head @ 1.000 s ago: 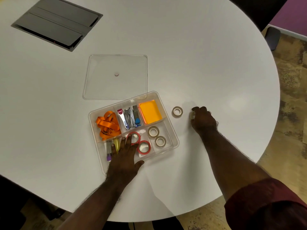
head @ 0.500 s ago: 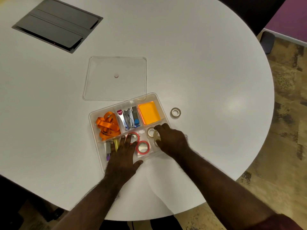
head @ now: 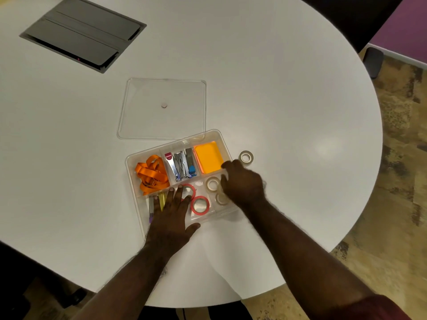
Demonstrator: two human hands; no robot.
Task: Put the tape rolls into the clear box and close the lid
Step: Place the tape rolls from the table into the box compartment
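Note:
The clear box (head: 127,166) sits open on the white table, divided into compartments. Two red tape rolls (head: 200,205) lie in its front middle compartment, and two beige tape rolls (head: 212,184) lie in the front right one. A third beige roll (head: 246,157) lies on the table just outside the box's right wall. My left hand (head: 172,218) rests flat on the box's front edge, its fingers touching a red roll. My right hand (head: 242,183) hovers over the right compartment with nothing visible in it; its fingertips are close to the loose roll and it partly covers one beige roll.
The clear lid (head: 163,109) lies flat on the table just behind the box. Orange ribbon (head: 152,175), staplers (head: 181,165) and an orange pad (head: 208,159) fill the back compartments. A grey cable hatch (head: 83,33) is at the far left. The table's round edge curves close on the right.
My right hand came from the table right of the loose roll to the box's right compartment, then moved up towards that roll. The left hand stayed on the box.

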